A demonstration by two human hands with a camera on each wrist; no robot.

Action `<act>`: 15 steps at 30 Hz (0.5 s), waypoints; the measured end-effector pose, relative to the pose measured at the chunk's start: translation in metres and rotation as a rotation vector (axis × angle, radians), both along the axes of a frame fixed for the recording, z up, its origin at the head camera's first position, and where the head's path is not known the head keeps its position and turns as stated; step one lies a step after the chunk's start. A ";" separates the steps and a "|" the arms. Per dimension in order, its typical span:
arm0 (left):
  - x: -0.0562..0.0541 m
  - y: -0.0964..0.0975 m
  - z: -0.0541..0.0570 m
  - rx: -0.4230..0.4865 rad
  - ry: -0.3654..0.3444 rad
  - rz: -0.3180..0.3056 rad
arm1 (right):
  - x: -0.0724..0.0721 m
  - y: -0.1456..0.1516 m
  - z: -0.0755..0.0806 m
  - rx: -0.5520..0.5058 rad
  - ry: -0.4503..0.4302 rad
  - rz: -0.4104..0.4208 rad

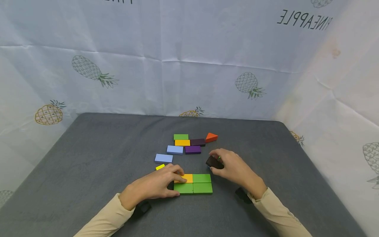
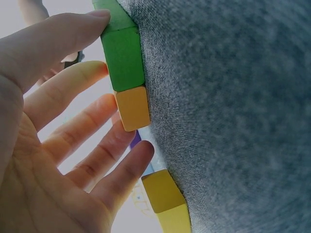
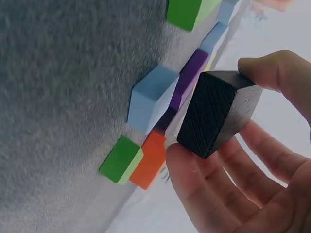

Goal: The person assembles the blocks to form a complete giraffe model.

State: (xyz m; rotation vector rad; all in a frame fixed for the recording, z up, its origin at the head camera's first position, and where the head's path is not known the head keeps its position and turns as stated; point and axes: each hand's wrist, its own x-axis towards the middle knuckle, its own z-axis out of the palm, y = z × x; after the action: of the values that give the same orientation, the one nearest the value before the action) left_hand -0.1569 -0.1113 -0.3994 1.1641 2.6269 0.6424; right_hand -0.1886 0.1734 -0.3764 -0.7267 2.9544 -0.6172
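right wrist view: the black block is in my right hand, pinched between my thumb on one side and my fingers along the other, its grained end facing the camera. by its look it is painted wood, so i judge it light, stiff and hard to harm; the grain should give my skin some bite, though the smoother long face could slide if i pinch too loosely. the best hold, i think, is across the narrow width, near the middle of its length, so it cannot pivot. it sits tilted, just beside the light blue block; whether the two touch i can't say for sure, since my fingers cover much of that spot from above.

my right forearm comes in from the lower right, wrist above the grey table, fingers bent round the block and pointing away from me and to the left. my left hand grasps nothing: its fingers are spread and relaxed, thumb at the near left corner of the green blocks, one fingertip over the orange block. those pieces lie flush together, right in front of me, and a light touch should be enough to steady them.
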 end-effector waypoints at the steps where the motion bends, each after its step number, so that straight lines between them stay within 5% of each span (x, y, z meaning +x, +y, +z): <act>1: 0.000 0.000 0.000 0.003 0.001 -0.002 | 0.002 0.000 0.000 -0.001 0.001 0.002; 15: 0.000 -0.001 -0.001 0.012 0.010 -0.006 | 0.024 0.000 -0.005 -0.006 0.022 -0.010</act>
State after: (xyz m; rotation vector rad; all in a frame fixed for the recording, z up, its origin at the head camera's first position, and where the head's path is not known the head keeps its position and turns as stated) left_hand -0.1571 -0.1121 -0.4000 1.1812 2.6302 0.6542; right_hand -0.1648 0.1735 -0.3819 -0.7248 2.9791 -0.6233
